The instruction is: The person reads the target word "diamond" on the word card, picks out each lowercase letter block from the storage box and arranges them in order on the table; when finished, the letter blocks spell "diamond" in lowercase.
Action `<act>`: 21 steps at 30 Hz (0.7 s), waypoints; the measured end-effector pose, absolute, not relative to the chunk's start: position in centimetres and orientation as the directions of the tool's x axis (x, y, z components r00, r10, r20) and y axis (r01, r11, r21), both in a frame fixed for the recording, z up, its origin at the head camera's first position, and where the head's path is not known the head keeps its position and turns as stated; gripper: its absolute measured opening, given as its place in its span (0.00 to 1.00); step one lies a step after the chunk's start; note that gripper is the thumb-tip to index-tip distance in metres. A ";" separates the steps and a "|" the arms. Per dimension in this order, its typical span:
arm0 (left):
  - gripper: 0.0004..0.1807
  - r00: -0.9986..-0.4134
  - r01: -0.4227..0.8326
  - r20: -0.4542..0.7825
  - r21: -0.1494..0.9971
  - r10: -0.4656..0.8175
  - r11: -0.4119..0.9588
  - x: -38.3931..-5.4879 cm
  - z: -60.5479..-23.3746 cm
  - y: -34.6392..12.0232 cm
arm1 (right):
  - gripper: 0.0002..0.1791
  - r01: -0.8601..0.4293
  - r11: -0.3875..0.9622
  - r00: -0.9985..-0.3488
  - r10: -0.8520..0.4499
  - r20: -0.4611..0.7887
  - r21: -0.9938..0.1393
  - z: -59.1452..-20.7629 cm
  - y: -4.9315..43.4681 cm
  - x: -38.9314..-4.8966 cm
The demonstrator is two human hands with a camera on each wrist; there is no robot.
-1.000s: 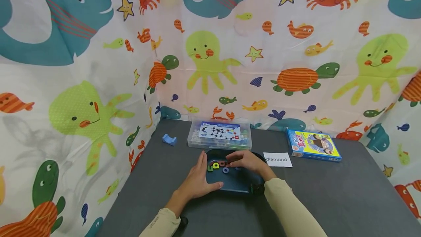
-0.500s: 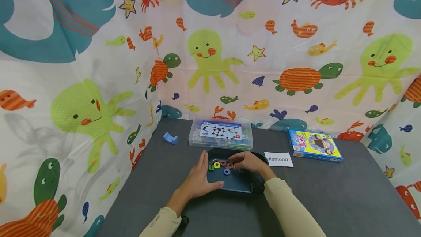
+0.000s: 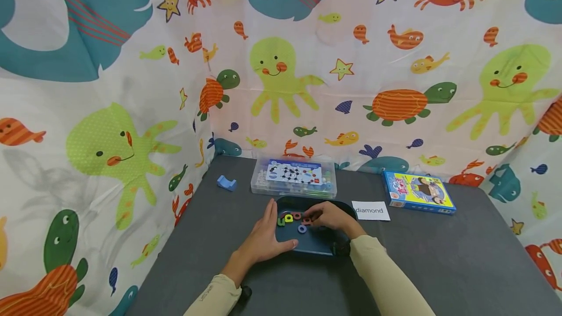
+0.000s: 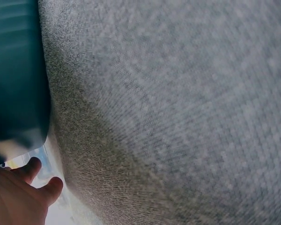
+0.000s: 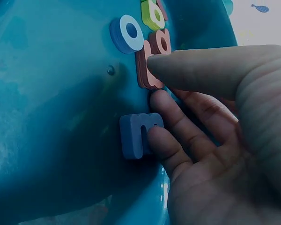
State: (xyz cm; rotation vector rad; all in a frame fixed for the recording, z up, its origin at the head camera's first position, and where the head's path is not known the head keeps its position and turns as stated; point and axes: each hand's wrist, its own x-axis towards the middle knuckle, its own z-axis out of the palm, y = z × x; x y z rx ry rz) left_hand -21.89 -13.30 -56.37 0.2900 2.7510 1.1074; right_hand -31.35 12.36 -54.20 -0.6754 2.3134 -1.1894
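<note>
In the head view, my left hand (image 3: 269,242) lies along the left side of the dark teal tray (image 3: 307,246), fingers straight and thumb over its near edge. Inside the tray, my right hand (image 3: 329,217) pinches a reddish-brown letter piece (image 5: 143,70), its thumb tip overlapping the letter's face. The lower fingertips rest by a blue letter m (image 5: 131,136). A light blue letter o (image 5: 126,33), a second reddish-brown letter (image 5: 162,41) and a yellow-green letter (image 5: 152,15) lie close by. A green letter (image 3: 281,222) sits at the tray's left.
Behind the tray stands a clear plastic case (image 3: 293,190) with a printed label. A card reading "diamond" (image 3: 371,211) lies right of the tray, near a blue and yellow box (image 3: 419,192). A small blue plastic piece (image 3: 226,183) lies at the back left.
My right hand's fingertips have come down slightly toward the reddish-brown letter, which has shifted a little right and nearer. My left hand stays at the tray's side.
</note>
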 end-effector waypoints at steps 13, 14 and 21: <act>0.69 -0.968 0.123 -0.069 0.706 0.240 0.698 -21.8 -56.4 -13.3 | 0.19 -0.223 0.496 -0.738 -0.648 -0.187 -0.839 -54.6 12.4 -31.5; 0.69 -0.969 0.123 -0.068 0.704 0.239 0.699 -21.8 -56.4 -13.3 | 0.20 -0.225 0.498 -0.735 -0.651 -0.190 -0.837 -54.5 12.4 -31.5; 0.69 -0.967 0.128 -0.064 0.715 0.247 0.687 -21.7 -56.3 -13.3 | 0.22 -0.273 0.548 -0.716 -0.665 -0.214 -0.790 -54.4 12.2 -31.4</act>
